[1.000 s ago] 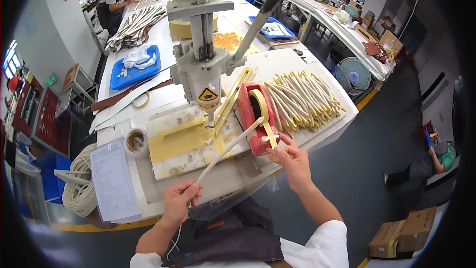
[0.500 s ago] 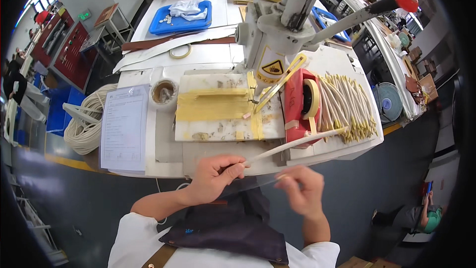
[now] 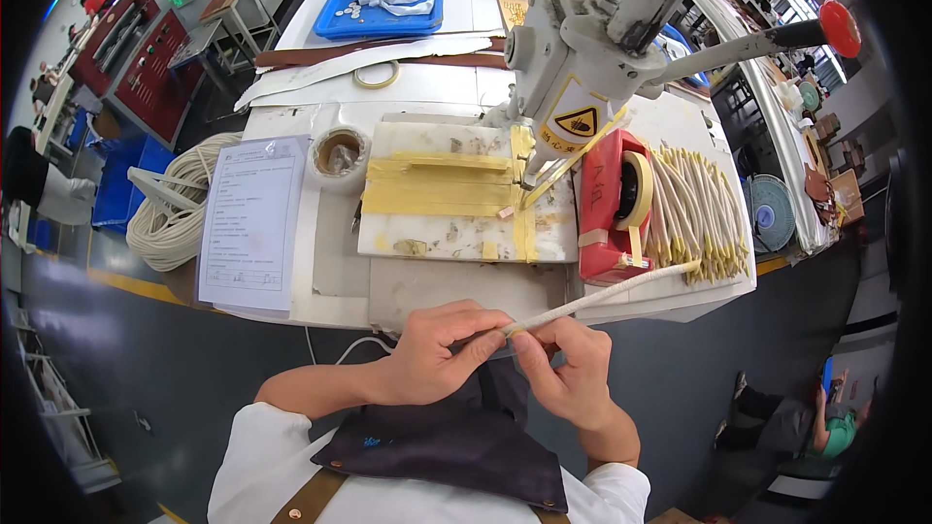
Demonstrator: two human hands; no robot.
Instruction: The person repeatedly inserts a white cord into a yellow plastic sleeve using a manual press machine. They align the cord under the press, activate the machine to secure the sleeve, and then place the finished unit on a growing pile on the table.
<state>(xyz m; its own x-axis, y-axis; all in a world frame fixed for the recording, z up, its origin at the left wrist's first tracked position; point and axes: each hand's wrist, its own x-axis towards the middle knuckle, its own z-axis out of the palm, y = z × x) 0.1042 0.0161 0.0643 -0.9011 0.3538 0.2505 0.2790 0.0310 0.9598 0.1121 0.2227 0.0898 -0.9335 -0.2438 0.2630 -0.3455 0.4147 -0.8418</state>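
Both hands meet just below the table's front edge. My left hand pinches one end of a long white cord, and my right hand grips the same end from the other side, fingertips touching a bit of yellow tape there. The cord runs up and right toward a pile of similar tape-tipped cords on the table. A red tape dispenser with a yellow roll stands beside that pile.
A white press machine with a red-knobbed lever rises over a taped white board. A paper sheet, a tape-filled cup, a cord coil and a blue tray lie left and behind.
My right hand left the tape dispenser and came down to my lap. Both hands have closed together on the cord's end.
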